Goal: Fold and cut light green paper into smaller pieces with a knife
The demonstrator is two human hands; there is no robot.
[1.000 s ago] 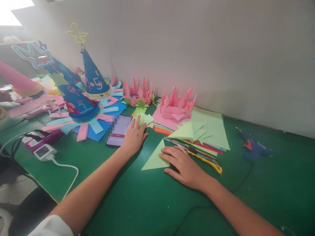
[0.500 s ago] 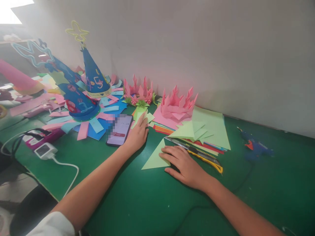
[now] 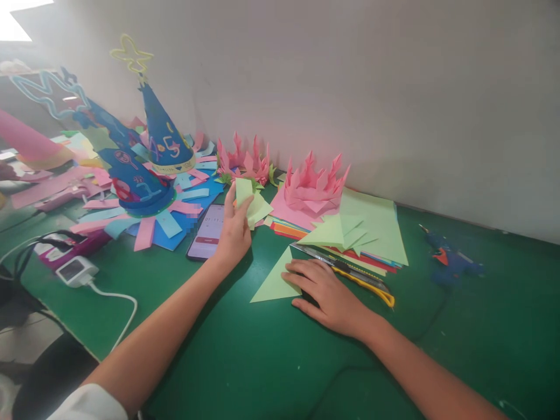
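Observation:
My left hand (image 3: 236, 230) is closed on a pale green paper strip (image 3: 244, 191), raised a little over other green paper pieces (image 3: 260, 211). Right beside that hand lies a phone (image 3: 207, 236) with its screen lit. My right hand (image 3: 321, 291) rests flat, fingers spread, over a folded light green paper triangle (image 3: 275, 280) on the green table (image 3: 245, 356). Just beyond its fingers a yellow box cutter (image 3: 371, 291) lies beside the paper stack. More folded green triangles (image 3: 326, 232) sit on top of that stack.
Two pink paper crowns (image 3: 312, 186) stand near the wall. Blue cone hats (image 3: 164, 131) with paper strips fill the left side. A white charger (image 3: 77, 271) with its cable lies at front left. A blue glue gun (image 3: 455, 256) rests at right, its cord crossing the table.
My left hand, earlier flat over the green pieces, has pulled back slightly and lifted a green strip. My right hand stays on the triangle.

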